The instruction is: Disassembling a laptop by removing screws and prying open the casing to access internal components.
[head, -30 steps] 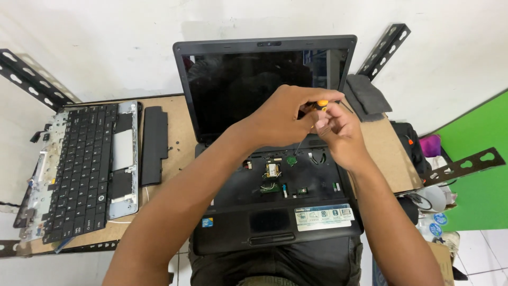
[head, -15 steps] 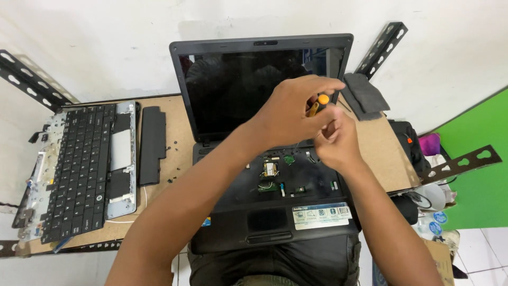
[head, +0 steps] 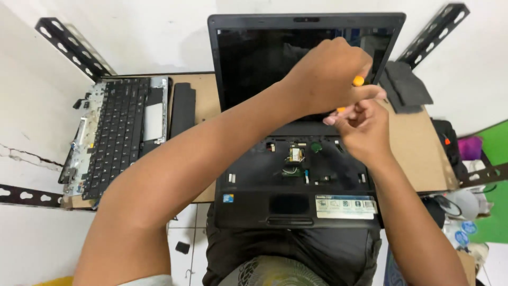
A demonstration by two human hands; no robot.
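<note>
The left hand (head: pixel 328 74) is clenching around a screwdriver (head: pixel 357 81), of which only an orange bit of handle is showing past the knuckles, with another orange glimpse just below it. The tool is sitting above the back edge of the laptop (head: pixel 296 204), in front of the dark screen; its long axis seems to be running steeply down toward the laptop, but the tip is hidden, so I cannot tell exactly where it is pointing. The right hand (head: pixel 362 130) is curling just under the left, its fingers pinching near the tool's lower end; what they are grasping, if anything, cannot be told.

The laptop is lying open with its keyboard bay bare, exposing small parts and wires. It is resting on a brown board (head: pixel 413 153) set against a white wall, between black slotted metal brackets.

One removed keyboard (head: pixel 119 132) is lying to the left on the board, one black battery (head: pixel 182 108) just beside it, and one grey cloth (head: pixel 405 87) is lying at the right of the screen.
</note>
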